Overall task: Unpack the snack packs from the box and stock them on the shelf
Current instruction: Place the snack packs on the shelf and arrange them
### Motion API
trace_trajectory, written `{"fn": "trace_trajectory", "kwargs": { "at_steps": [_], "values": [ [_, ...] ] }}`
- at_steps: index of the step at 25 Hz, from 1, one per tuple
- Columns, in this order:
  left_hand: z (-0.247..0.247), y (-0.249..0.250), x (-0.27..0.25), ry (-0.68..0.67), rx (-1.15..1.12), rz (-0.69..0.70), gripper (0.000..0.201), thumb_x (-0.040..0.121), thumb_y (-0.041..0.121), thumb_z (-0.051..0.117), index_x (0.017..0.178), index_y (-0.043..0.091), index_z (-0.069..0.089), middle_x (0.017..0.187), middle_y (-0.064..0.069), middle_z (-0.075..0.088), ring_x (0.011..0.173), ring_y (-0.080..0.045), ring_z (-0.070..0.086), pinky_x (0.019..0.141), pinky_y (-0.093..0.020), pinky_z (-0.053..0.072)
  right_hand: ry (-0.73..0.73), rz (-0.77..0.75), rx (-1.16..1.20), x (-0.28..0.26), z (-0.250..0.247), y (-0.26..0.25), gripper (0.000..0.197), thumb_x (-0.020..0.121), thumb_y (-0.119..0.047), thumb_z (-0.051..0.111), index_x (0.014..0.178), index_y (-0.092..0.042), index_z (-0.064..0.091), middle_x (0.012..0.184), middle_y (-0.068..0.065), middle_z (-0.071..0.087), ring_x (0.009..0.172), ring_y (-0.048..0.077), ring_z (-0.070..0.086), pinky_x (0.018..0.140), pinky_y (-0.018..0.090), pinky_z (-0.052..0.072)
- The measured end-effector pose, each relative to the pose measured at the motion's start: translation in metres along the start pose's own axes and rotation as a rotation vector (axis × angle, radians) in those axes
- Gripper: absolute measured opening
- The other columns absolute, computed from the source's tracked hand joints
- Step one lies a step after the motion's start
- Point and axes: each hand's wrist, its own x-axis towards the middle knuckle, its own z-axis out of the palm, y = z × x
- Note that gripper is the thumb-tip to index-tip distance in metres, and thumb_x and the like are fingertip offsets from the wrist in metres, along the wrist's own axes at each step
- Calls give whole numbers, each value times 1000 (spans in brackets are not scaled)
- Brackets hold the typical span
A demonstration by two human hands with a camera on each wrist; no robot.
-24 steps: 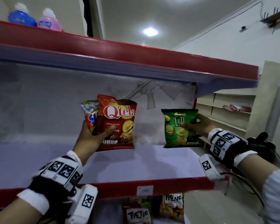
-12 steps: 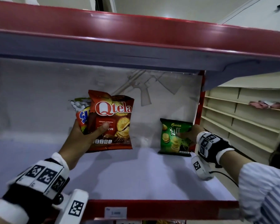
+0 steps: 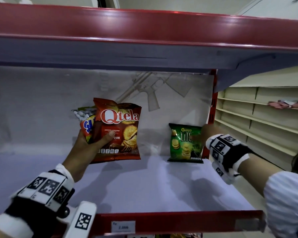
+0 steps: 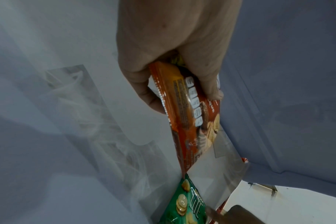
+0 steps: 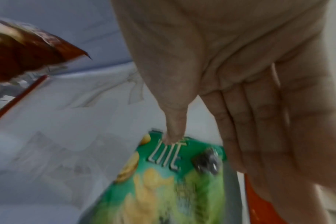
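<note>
Left hand: the left hand [image 3: 91, 145] is raised above the shelf [image 3: 144, 189] and grips two packs at once, thumb across the front, fingers behind.
Front pack: a red Qtela pack [image 3: 120, 129], upright, label toward the head camera, its lower edge clear of the shelf surface.
Rear pack: a second pack [image 3: 86, 122] sits behind and to the left of the red one in the same grip; only its top and left part show, white pieces and blue and orange print. Brand not legible.
Left wrist view: the thumb and fingers are curled round the bottom corner of the red Qtela pack [image 4: 190, 115].
Right hand: the right hand [image 3: 205, 133] is stretched out at the far right of the shelf; fingers straight and together, thumb extended, gripping nothing.
Contact: in the right wrist view the thumb tip meets the front of the green Lite pack [image 5: 163, 174]; the picture is blurred, so whether the fingers touch it cannot be told.
Green pack position: the green Lite pack [image 3: 185, 143] stands upright on the shelf at the back right corner, just beside the red upright [image 3: 212, 107].
Separation: the green pack is well apart from the two held packs.
Shelf above: an upper shelf with a red front edge [image 3: 144, 30] overhangs the working level.
Price label: a small white tag [image 3: 123, 226] sits on the red front edge of the working shelf; text unreadable.
</note>
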Motion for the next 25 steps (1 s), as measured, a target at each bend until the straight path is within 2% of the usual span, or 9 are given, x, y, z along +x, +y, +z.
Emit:
{"fn": "trace_trajectory", "kwargs": {
  "at_steps": [2,5,8,10,12,15,20,23,25],
  "values": [
    [-3,-1,1,-3,-21,-12,88,56,45,79,135,35,43,122,1,66,106,-24,66,93,-51,52,-4,-168,16,-18,-27,-19,58,84,-64,52,103,-10,61,99,6,61,91,24,64,69,26,47],
    [-3,-1,-1,-40,-49,-3,89,54,43,81,134,35,44,121,2,67,104,-22,67,88,-46,55,-365,-493,635,-55,-48,-70,73,79,-59,62,139,-27,36,122,7,61,78,12,70,61,20,54],
    [-9,0,-6,-85,-18,11,92,53,45,81,135,37,40,120,6,66,103,-17,68,76,-35,58,-499,-604,1010,-83,-38,-124,88,75,-33,77,140,-41,18,115,13,65,81,24,72,58,31,57],
    [-23,0,-8,-108,28,10,85,58,49,76,134,40,38,120,9,63,102,-14,67,77,-34,59,-440,-603,1053,-90,-28,-150,77,75,-25,79,132,-36,28,103,8,67,76,25,70,56,34,58],
    [-44,-1,-9,-111,85,14,55,70,57,62,120,48,40,115,11,64,91,-9,70,71,-31,60,-416,-587,1060,-87,-19,-166,57,74,-25,80,114,-36,41,96,5,68,72,23,70,54,35,59],
    [-88,-15,-17,-34,183,-58,38,89,54,42,121,36,34,117,0,64,79,-23,72,67,-35,55,-340,-397,1049,-72,-3,-188,69,68,-29,84,123,-19,45,106,9,66,77,26,69,53,35,58],
    [-125,-30,-28,86,168,-59,34,98,42,40,128,27,38,119,-6,65,69,-35,71,64,-34,49,-189,-125,828,-43,25,-220,98,64,-37,86,138,-3,31,136,17,50,121,34,54,96,47,49],
    [-125,-31,-27,54,157,-60,33,98,43,41,128,31,39,116,-4,67,61,-35,71,56,-32,50,-252,-80,784,-35,39,-236,109,67,-35,84,146,0,18,147,18,37,132,33,43,104,45,43],
    [-125,-33,-26,54,155,-67,31,97,43,42,126,33,40,115,-2,67,60,-34,71,53,-31,50,-266,-78,778,-33,45,-243,105,68,-32,84,145,0,20,147,17,37,133,33,41,105,45,42]
  ]
}}
